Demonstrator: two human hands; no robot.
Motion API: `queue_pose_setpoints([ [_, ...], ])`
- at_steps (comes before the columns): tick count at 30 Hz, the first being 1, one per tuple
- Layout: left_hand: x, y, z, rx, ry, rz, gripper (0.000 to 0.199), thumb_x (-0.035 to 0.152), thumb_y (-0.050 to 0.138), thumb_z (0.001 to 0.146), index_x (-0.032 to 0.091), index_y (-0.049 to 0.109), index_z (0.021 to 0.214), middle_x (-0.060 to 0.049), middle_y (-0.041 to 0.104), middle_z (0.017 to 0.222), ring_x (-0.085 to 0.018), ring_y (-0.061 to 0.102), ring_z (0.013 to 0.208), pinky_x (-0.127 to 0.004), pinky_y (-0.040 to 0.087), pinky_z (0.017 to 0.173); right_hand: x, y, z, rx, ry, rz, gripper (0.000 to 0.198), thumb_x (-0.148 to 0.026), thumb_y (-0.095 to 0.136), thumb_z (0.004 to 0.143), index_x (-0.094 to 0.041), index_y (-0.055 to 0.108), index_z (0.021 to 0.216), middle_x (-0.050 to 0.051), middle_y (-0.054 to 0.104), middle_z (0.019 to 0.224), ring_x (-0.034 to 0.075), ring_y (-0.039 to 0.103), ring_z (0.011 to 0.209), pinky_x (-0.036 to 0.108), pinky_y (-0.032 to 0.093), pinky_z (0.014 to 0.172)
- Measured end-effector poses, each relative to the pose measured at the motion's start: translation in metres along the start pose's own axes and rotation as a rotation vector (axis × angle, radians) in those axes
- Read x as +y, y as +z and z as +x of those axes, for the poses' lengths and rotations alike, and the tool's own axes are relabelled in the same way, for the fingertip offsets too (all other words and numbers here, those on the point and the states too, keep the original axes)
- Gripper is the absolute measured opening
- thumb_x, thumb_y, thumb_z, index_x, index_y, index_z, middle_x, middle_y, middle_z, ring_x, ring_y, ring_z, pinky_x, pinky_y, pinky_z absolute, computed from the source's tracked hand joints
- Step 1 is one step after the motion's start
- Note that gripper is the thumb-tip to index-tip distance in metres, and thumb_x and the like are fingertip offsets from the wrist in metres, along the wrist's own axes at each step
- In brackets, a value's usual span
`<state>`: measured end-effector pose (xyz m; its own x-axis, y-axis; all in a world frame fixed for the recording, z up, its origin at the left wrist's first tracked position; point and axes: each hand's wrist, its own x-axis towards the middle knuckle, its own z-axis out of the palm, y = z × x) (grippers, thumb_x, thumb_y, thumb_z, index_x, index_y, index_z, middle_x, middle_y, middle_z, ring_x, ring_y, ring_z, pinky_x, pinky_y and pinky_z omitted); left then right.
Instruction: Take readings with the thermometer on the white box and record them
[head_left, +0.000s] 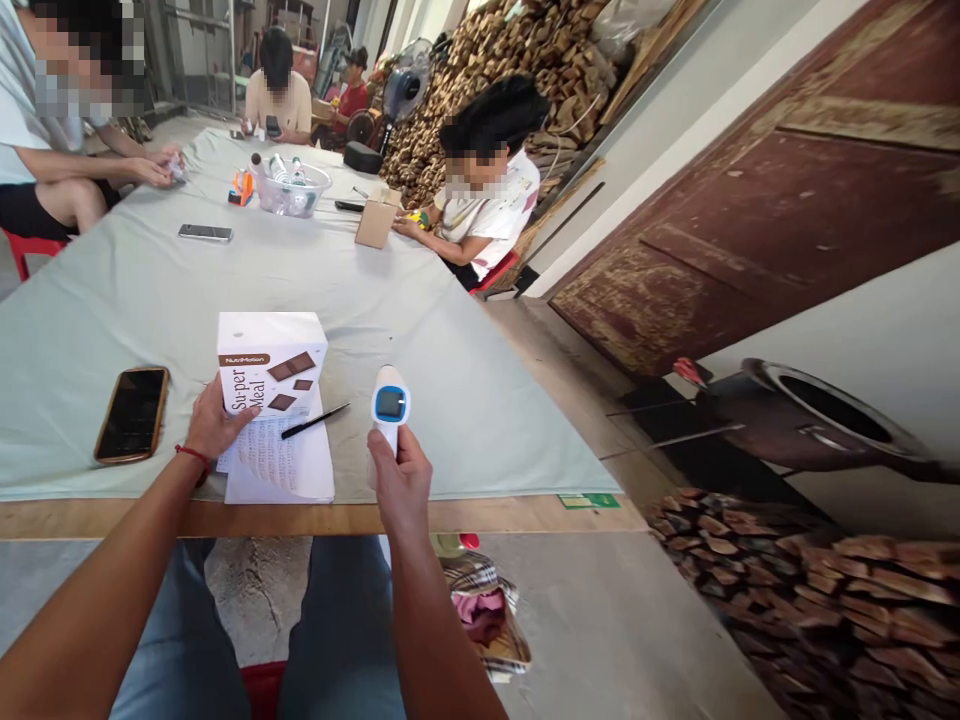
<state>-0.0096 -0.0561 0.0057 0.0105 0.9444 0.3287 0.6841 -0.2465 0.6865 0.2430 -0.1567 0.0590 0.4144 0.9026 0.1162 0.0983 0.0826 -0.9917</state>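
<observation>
My left hand (214, 425) grips the lower left corner of a white box (281, 345) with brown chocolate-bar pictures and the words "Su·per Meal". Below the box lie printed paper sheets (281, 475), partly covered by it, with a black pen (315, 420) slanting across their right side. My right hand (403, 475) is wrapped around the handle of a white infrared thermometer (390, 390), its blue-rimmed screen turned toward me. To the left of my left hand, a phone (133, 415) in a brown case lies face up on the table.
Farther along the cloth-covered table (300, 275) are another phone (205, 232), a clear plastic basket (292, 195) of bottles, an orange tape dispenser (241, 188) and a cardboard box (377, 218). Several people sit around it. Firewood (825, 600) is stacked at the lower right.
</observation>
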Motion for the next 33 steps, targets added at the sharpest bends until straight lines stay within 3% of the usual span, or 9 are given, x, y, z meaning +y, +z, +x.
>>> queue_pose_setpoints([
  [5,-0.003,-0.001,0.002,-0.017,0.032,0.019,0.054,0.050,0.064,0.076,0.020,0.055,0.119,-0.011,0.066,0.117,-0.033,0.060,0.115,-0.049,0.049,0.098,0.010,-0.027,-0.007,0.068,-0.048,-0.053,0.042,-0.056,0.061,0.077,-0.017,0.064,0.091,-0.002,0.057,0.071,0.014,0.048,0.068,0.025,0.039,0.061],
  [9,-0.004,-0.001,0.002,-0.019,0.015,0.049,0.054,0.050,0.064,0.076,0.019,0.055,0.120,-0.012,0.066,0.117,-0.035,0.060,0.116,-0.051,0.048,0.100,0.033,-0.036,0.003,0.055,-0.059,-0.198,0.050,-0.057,0.056,0.082,-0.016,0.064,0.108,0.004,0.065,0.089,0.019,0.056,0.081,0.029,0.044,0.071],
  [14,0.002,-0.002,0.002,-0.084,-0.012,0.120,0.050,0.049,0.061,0.079,0.020,0.054,0.119,-0.014,0.065,0.122,-0.037,0.058,0.119,-0.055,0.042,0.103,0.056,-0.046,0.029,-0.079,-0.053,-0.867,0.048,-0.038,0.056,0.086,-0.014,0.057,0.127,0.015,0.063,0.114,0.028,0.057,0.108,0.037,0.044,0.089],
  [18,0.018,-0.006,-0.021,-0.092,-0.116,0.271,0.064,0.052,0.067,0.074,0.021,0.048,0.127,-0.019,0.056,0.134,-0.043,0.048,0.130,-0.067,0.024,0.111,0.056,-0.050,0.041,-0.184,-0.086,-1.219,0.047,-0.032,0.059,0.088,-0.012,0.055,0.131,0.019,0.061,0.118,0.031,0.055,0.111,0.042,0.043,0.092],
  [22,0.029,-0.008,-0.061,-0.189,-0.125,0.304,0.088,0.054,0.075,0.067,0.021,0.036,0.138,-0.021,0.047,0.142,-0.043,0.040,0.136,-0.069,0.018,0.111,0.050,-0.031,0.046,-0.193,-0.338,-1.135,0.042,-0.026,0.054,0.091,-0.020,0.056,0.133,0.015,0.057,0.129,0.029,0.051,0.117,0.044,0.041,0.097],
  [25,0.028,-0.007,-0.084,-0.198,-0.047,0.332,0.098,0.050,0.075,0.068,0.019,0.025,0.146,-0.023,0.037,0.151,-0.041,0.032,0.142,-0.066,0.016,0.114,0.045,0.002,0.048,-0.383,-0.508,-1.065,0.039,-0.016,0.042,0.094,-0.021,0.062,0.126,0.012,0.060,0.130,0.027,0.048,0.119,0.041,0.039,0.102],
  [29,0.025,-0.006,-0.095,-0.173,0.044,0.342,0.101,0.054,0.071,0.072,0.017,0.018,0.151,-0.024,0.036,0.152,-0.040,0.032,0.143,-0.065,0.014,0.115,0.045,0.038,0.049,-0.485,-0.421,-1.229,0.045,-0.002,0.038,0.088,-0.014,0.063,0.123,0.018,0.060,0.129,0.028,0.051,0.112,0.040,0.041,0.095],
  [33,0.029,-0.004,-0.099,-0.164,0.092,0.346,0.104,0.058,0.069,0.073,0.015,0.017,0.151,-0.025,0.037,0.152,-0.040,0.033,0.142,-0.065,0.015,0.115,0.050,0.033,0.046,-0.558,-0.371,-1.280,0.033,-0.003,0.043,0.088,-0.015,0.069,0.106,0.017,0.064,0.107,0.027,0.056,0.103,0.038,0.044,0.088],
])
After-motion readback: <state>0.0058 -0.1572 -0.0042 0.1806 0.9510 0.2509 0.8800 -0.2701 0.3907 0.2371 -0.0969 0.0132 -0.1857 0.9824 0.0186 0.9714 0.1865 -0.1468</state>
